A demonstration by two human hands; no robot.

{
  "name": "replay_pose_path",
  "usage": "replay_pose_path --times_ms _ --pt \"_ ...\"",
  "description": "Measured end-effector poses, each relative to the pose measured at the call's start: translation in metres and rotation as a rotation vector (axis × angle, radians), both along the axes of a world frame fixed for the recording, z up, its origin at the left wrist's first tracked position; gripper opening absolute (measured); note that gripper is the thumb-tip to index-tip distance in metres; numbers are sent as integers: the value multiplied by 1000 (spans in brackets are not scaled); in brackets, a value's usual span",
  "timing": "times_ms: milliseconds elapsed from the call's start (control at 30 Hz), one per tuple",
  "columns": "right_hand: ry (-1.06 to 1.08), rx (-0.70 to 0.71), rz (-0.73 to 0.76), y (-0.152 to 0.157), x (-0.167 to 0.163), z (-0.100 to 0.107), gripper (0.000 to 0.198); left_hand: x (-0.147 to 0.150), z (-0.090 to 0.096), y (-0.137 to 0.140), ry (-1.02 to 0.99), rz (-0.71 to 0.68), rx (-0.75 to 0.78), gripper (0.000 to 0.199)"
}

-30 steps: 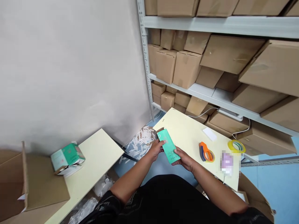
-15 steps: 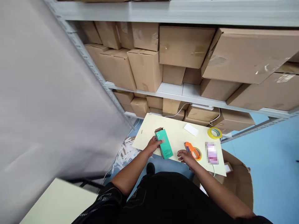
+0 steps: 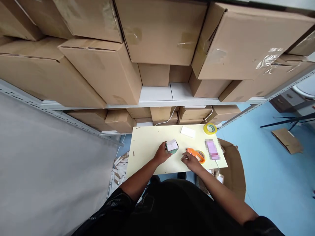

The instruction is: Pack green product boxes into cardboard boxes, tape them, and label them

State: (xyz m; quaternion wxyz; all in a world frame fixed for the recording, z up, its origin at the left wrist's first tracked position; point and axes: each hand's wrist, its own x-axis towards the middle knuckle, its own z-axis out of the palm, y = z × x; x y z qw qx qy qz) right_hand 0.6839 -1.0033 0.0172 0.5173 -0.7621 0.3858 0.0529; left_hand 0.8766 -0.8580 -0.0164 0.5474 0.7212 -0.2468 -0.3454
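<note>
While the left hand (image 3: 161, 154) wraps round a green box (image 3: 172, 146), its white end facing up over the table (image 3: 145, 147), the right hand (image 3: 191, 161) is half curled and looks empty; it is right by the orange tape cutter (image 3: 192, 151). A yellow tape roll (image 3: 206, 129) sits farther back; a white slab (image 3: 188, 132) is near.

Two hands, one left hand (image 3: 161, 154) and one right hand (image 3: 192, 162), share the scene with a single green carton (image 3: 172, 147), one orange tape dispenser (image 3: 193, 152), one loose yellow tape roll (image 3: 205, 129), one flat white block (image 3: 188, 132), one pixelated purple item (image 3: 212, 149) and one pale tabletop (image 3: 147, 150). Two dark shoes (image 3: 181, 175) show, plus one shelving rack (image 3: 157, 104) and one flattened cardboard piece (image 3: 287, 140). Brown cardboard boxes (image 3: 159, 34) number more than a dozen; paper strips (image 3: 119, 169) are too many to count.
</note>
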Motion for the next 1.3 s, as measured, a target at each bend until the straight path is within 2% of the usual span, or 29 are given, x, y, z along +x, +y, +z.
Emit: replay_pose_path --times_ms 133,267,333,467,533,600,767,967,1133,1300 --pt "-110 -43 36 -15 30 5 60 -11 1 2 -52 -67 11 77" --pt "-212 52 183 -21 44 -1 76 -13 22 7 -147 -55 58 92" --pt "-249 86 215 -22 46 -3 78 -12 38 7 -220 -62 83 85" --pt "-265 78 228 -24 52 -2 58 -6 65 -2 -324 -116 166 49" --pt "-234 33 235 -24 56 0 49 0 73 -8 -342 -130 220 32" --pt "-198 -6 244 -24 59 2 41 7 77 -14 -323 -120 271 30" --pt "-150 -40 233 -21 60 2 34 27 65 -29 -124 10 325 33" --pt "-135 -114 179 -13 59 7 40 32 40 -31 210 177 174 37" --pt "-205 -311 180 -4 62 5 42 33 25 -29 359 264 195 41" --pt "-282 -491 266 -2 63 9 38 30 18 -27 345 321 174 45"
